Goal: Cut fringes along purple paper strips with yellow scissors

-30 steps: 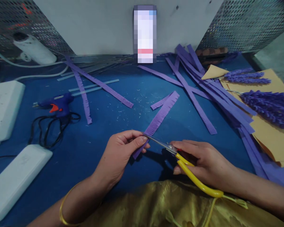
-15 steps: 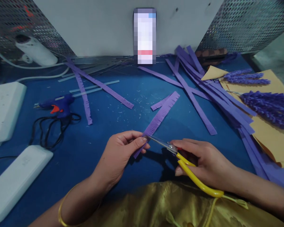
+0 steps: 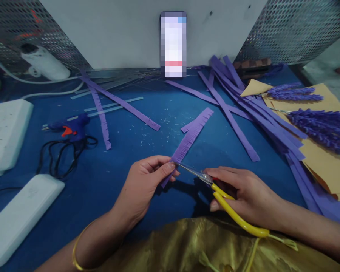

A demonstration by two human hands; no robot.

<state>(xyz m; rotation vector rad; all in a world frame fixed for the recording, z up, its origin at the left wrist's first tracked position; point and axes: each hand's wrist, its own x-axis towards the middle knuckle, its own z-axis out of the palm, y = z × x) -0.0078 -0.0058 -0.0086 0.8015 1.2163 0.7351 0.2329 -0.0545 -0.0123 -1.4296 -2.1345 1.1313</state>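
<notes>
My left hand (image 3: 147,181) pinches a fringed purple paper strip (image 3: 190,136) near its lower end, thumb against fingers. The strip slants up to the right over the blue table (image 3: 130,151). My right hand (image 3: 245,194) grips yellow-handled scissors (image 3: 215,189); their blades reach left and meet the strip's edge right beside my left thumb. A gold bangle sits on my left wrist.
Several long purple strips (image 3: 232,113) lie at the right beside brown paper (image 3: 325,162) carrying paper lavender sprigs (image 3: 323,126). A blue glue gun (image 3: 69,128) with black cord, glue sticks and white power strips (image 3: 5,132) are at the left. A phone (image 3: 173,44) leans on the back wall.
The far end of the fringed strip has slid slightly toward me through my left fingers. Both hands stay in nearly the same place, scissors still at the strip's edge.
</notes>
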